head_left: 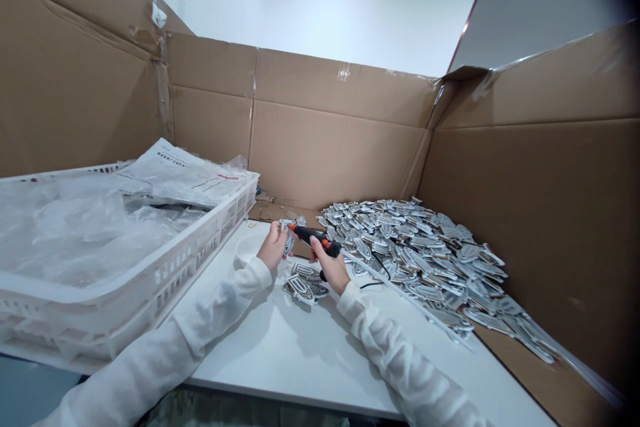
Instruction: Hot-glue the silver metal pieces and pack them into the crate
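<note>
Two-handed work at a screened station; clock directions were read from the hands, with twelve o'clock pointing away from the person. The left hand (271,248) pinched a small, flat, grey-and-white cut-out piece (289,245) between its fingers, raised above the tabletop. The right hand (334,268) had its fingers wrapped round a black glue gun with an orange nozzle (311,236), its tip aimed towards ten o'clock and overlapping the piece; contact and trigger pressure could not be told. Good execution would have called for a steady piece, the left fingertips clear of the nozzle, and a small, even bead. The long, thin, translucent white stick (400,291) trailing towards four o'clock, and the thin black cord (371,285), probably needed free slack.

The smooth white tabletop (285,353) bore a small cluster of similar flat cut-outs (303,285) at six o'clock. A large heap of grey-and-white cut-outs (405,247) spread at three o'clock. At nine o'clock stood a white perforated plastic crate (187,260), holding clear plastic film (80,233) and a white printed sheet (175,173). Tall brown cardboard panels (340,113) enclosed the station, with a plain white wall (365,13) beyond at twelve.
</note>
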{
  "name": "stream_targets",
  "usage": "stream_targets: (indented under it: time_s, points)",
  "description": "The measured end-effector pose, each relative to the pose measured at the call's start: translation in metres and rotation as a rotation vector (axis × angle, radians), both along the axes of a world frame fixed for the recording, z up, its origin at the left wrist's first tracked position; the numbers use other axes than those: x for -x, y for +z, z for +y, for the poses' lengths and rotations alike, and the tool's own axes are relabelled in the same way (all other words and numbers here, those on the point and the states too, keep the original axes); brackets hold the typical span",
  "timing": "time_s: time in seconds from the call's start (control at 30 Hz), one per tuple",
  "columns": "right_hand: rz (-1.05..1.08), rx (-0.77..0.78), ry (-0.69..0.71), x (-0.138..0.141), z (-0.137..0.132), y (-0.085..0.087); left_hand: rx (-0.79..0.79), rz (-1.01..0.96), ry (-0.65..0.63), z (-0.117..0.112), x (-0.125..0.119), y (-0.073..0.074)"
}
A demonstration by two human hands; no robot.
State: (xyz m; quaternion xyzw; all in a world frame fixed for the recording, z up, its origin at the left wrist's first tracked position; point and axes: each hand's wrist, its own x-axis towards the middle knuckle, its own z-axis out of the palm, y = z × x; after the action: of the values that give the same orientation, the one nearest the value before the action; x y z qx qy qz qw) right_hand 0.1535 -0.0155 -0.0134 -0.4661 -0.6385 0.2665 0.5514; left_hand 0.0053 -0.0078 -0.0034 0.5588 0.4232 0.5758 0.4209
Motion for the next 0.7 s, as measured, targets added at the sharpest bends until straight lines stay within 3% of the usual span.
stream_targets:
  time_s: [0.7]
  points:
    - [-0.066,-0.005,-0.038,0.0014,-0.0042,0.005,-0.007,0.048,0.05,-0.0016,-0.0002,-0.0009]
